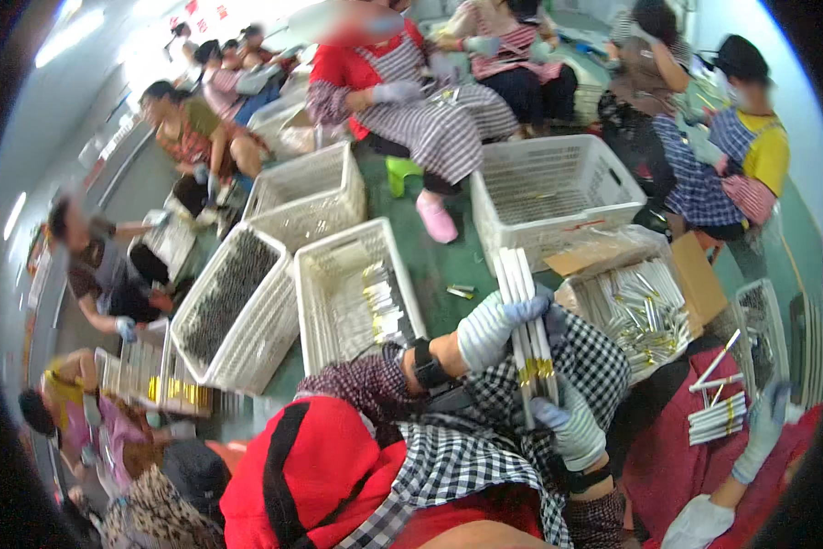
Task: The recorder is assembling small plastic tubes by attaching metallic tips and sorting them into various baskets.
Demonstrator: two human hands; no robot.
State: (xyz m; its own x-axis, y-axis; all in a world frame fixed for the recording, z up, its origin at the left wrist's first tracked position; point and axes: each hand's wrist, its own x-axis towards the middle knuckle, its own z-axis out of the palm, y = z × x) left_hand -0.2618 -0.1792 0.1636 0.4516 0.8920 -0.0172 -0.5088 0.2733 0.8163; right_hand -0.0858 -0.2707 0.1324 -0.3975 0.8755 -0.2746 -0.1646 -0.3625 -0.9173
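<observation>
In front of my lap I hold a small bundle of long white tubes (523,320) with gold bands near their lower ends. My left hand (486,335), in a striped white glove with blue-grey fingertips, is closed round the tubes' middle part. Lower down, my right hand (576,428), gloved the same way, has its fingers closed at the banded ends, where thin dark tips show. The bundle stands nearly upright, leaning slightly left at the top. Beneath it lies a black-and-white checked apron (580,352) over my lap.
An open carton (567,295) of similar tubes stands at the right front. White crates (402,284) stand ahead and left, one with dark pieces (233,284). A neighbour's gloved hand (763,421) is beside several tubes (718,419) on a red lap. Other people sit around.
</observation>
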